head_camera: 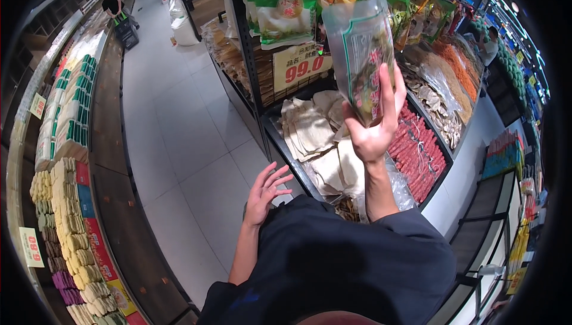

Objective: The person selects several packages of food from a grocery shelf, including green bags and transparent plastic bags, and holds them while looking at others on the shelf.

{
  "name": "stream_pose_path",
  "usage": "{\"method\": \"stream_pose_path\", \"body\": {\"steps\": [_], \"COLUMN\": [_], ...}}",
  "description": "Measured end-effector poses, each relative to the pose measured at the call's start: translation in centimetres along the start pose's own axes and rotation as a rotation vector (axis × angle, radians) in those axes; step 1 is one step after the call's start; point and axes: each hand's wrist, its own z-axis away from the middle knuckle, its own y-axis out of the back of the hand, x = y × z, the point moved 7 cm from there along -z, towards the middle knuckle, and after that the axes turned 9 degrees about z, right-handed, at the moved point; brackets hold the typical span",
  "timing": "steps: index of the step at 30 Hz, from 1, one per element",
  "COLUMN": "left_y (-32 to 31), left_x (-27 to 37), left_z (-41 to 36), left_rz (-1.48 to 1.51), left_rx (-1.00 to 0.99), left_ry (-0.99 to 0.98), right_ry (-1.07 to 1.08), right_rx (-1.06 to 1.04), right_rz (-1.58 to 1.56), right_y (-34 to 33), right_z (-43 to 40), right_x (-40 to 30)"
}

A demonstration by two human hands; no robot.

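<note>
My right hand (375,133) grips the lower end of a clear plastic food pouch (357,57) with green and red printing and dark greenish contents. The pouch stands tilted in front of green and white food packets (283,10) hanging from metal hooks. Below it, a black bin (295,171) holds pale flat dried sheets (313,128) and bundled red sausages (418,150). My left hand (263,195) is raised beside the bin's left edge, its fingers spread and holding nothing.
A tiled aisle (187,124) runs up the left, along a shelf of bundled noodles (73,235). Farther up it, a person (112,3) stands with a dark cart (126,32). A dark metal post (250,57) rises beside the bin. Another person (489,48) is at the far right.
</note>
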Motion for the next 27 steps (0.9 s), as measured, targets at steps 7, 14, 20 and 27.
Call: {"method": "stream_pose_path", "body": {"steps": [7, 14, 20, 27], "left_y": [0.6, 1.1, 1.5, 1.7], "left_x": [-0.1, -0.3, -0.3, -0.1], "left_z": [0.6, 1.2, 1.3, 1.2], "left_rz": [-0.001, 0.032, 0.037, 0.024], "left_rx": [0.010, 0.048, 0.060, 0.068], "left_ry": [-0.014, -0.025, -0.028, -0.030], "right_ry": [-0.019, -0.067, -0.094, -0.092], "right_rx": [-0.028, -0.023, -0.078, -0.074], "right_rz": [-0.022, -0.006, 0.019, -0.010], "right_y": [-1.1, -2.0, -3.2, -5.0], "right_z": [-1.2, -1.2, -1.4, -0.9], "right_x": [-0.2, 0.1, -0.2, 0.3]}}
